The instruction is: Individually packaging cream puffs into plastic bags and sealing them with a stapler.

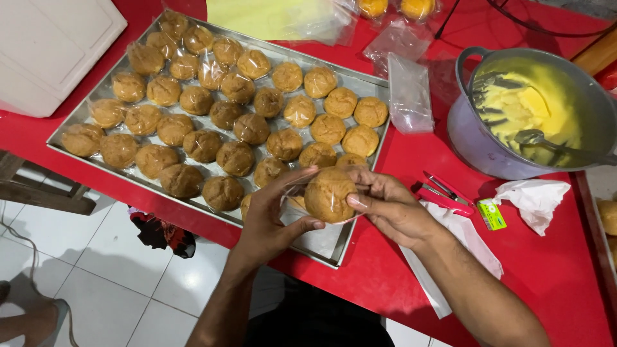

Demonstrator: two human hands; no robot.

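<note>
The left hand point(273, 215) and the right hand point(385, 205) both hold one round brown puff point(329, 195) in a clear bag, fingers curled around it. It is up over the near corner of the big metal tray point(331, 247), full of wrapped puffs, on the red tabletop point(553, 270). A pot of yellow cream point(533, 112) sits nearby

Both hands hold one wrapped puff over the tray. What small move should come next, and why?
Probably set the wrapped puff down in the bare corner of the metal tray. The left hand and right hand both pinch its clear bag, the puff seems fully inside, and the other wrapped puffs already lie in rows beside that gap.
</note>
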